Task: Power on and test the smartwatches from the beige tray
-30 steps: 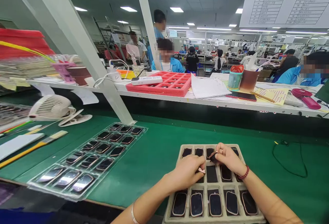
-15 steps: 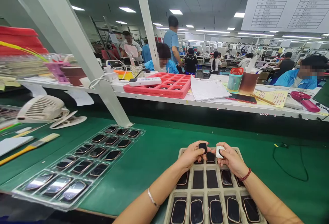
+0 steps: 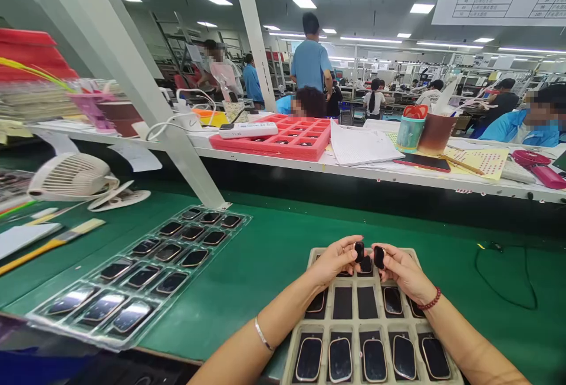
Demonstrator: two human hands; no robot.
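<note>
My left hand (image 3: 339, 261) is closed on a smartwatch case (image 3: 359, 252) with a dark face, held upright between thumb and fingers. Just to its right, my right hand (image 3: 401, 267) pinches a second smartwatch case (image 3: 379, 257), its dark side turned towards me. A small gap separates the two. Both hands hover over the far end of a beige compartment tray (image 3: 325, 328). Dark-faced watch cases with gold rims lie in its front row; two compartments in the middle row show only dark lining. My hands and wrists cover parts of the back rows.
Left on the green bench lies a clear plastic tray (image 3: 165, 279) of similar watch cases. Beyond it are a white fan (image 3: 71, 181) and a brush (image 3: 57, 243). A slanted post (image 3: 177, 155) meets the bench. The shelf holds a red foam tray (image 3: 305, 150). A thin cable (image 3: 504, 296) lies right.
The watch case in my right hand has turned from its white side to its dark side. My left hand has tilted its watch case sideways. The camera view has shifted slightly.
</note>
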